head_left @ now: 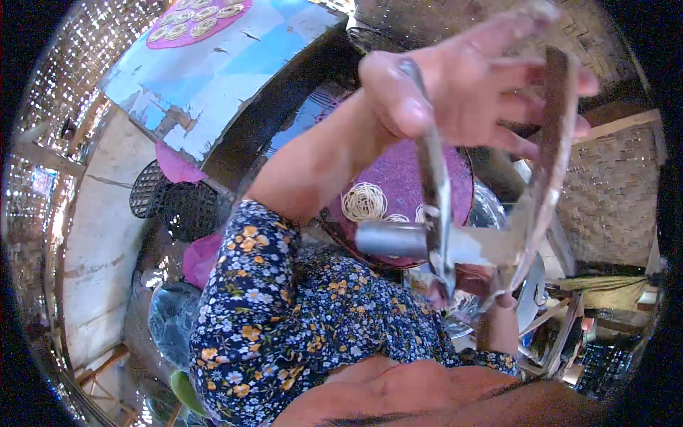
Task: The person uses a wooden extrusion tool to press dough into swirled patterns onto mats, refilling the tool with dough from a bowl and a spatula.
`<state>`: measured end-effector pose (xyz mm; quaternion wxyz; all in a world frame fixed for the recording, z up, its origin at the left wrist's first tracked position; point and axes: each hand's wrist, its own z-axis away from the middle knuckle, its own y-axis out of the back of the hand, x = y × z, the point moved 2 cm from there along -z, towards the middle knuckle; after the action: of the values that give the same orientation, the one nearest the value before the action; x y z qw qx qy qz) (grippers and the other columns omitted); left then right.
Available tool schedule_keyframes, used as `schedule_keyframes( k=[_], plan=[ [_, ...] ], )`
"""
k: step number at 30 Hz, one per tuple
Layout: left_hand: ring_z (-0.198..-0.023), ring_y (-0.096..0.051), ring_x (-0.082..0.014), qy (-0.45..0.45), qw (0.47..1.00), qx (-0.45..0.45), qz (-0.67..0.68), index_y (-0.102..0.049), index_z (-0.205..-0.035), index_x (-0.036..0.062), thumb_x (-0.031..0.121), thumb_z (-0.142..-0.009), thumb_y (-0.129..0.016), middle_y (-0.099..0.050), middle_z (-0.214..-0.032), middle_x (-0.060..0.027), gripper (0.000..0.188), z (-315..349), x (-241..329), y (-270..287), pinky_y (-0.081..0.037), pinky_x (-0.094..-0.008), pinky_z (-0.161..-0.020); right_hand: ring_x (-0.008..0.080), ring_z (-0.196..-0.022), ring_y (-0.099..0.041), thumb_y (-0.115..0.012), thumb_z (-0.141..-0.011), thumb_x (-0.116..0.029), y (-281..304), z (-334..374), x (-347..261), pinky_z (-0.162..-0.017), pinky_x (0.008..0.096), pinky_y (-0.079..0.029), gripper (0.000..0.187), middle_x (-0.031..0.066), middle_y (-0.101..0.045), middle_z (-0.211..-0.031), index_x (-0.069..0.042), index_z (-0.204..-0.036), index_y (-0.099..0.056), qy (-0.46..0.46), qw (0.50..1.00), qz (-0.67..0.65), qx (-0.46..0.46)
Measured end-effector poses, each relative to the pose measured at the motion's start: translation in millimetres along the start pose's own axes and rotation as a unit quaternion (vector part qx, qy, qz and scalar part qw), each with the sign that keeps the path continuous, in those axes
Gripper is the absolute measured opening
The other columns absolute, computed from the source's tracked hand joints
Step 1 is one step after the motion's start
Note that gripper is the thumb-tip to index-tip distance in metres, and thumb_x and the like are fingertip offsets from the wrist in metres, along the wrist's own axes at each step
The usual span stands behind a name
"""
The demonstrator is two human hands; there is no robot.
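Observation:
A metal press [478,242] with a grey cylinder and two long handles is held up in front of me. It looks like a hand press for dough strands. My left hand [473,92] is raised at its upper end, fingers spread wide and thumb beside one handle. My right hand [491,281] is lower down, closed around the bottom of the press, partly hidden and blurred. Behind the press lies a round purple tray [455,178] with coiled nests of pale strands [364,203]; the press hides some of these.
On a worn blue-and-white table [213,78] at the upper left rests another pink round mat [165,39] with several coiled nests. Below are dark woven baskets [188,208] and a pink item [201,260]. Woven bamboo walls [605,206] stand around; pans and a hanging cloth [612,290] are at right.

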<state>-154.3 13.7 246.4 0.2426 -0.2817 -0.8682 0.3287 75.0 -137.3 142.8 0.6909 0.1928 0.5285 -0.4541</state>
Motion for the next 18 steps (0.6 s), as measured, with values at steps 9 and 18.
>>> schedule_keyframes(
  k=[9,18],
  plan=[
    [-0.107,-0.045,-0.0291,-0.034,0.987,0.069,-0.139,-0.041,-0.116,0.0102,0.034,-0.073,-0.061,-0.049,-0.109,-0.0129,0.053,-18,-29,131,-0.039,-0.0438,-0.087,0.0265,-0.094,-0.051,-0.063,-0.057,-0.053,11,24,5,-0.08,0.0375,-0.042,0.1,0.0187,-0.046,-0.112,0.0,-0.129,-0.019,-0.025,0.992,-0.078,0.098],
    [-0.077,-0.053,-0.0262,-0.074,0.98,0.181,-0.046,-0.05,-0.084,0.0135,0.057,-0.073,-0.047,-0.053,-0.082,-0.007,0.045,9,-7,190,-0.047,-0.0408,-0.062,0.0221,-0.09,-0.052,-0.066,-0.057,-0.045,49,-10,36,-0.074,0.0319,-0.042,0.08,0.011,-0.053,-0.104,-0.001,-0.119,-0.039,-0.072,0.988,-0.02,0.133]
  ],
)
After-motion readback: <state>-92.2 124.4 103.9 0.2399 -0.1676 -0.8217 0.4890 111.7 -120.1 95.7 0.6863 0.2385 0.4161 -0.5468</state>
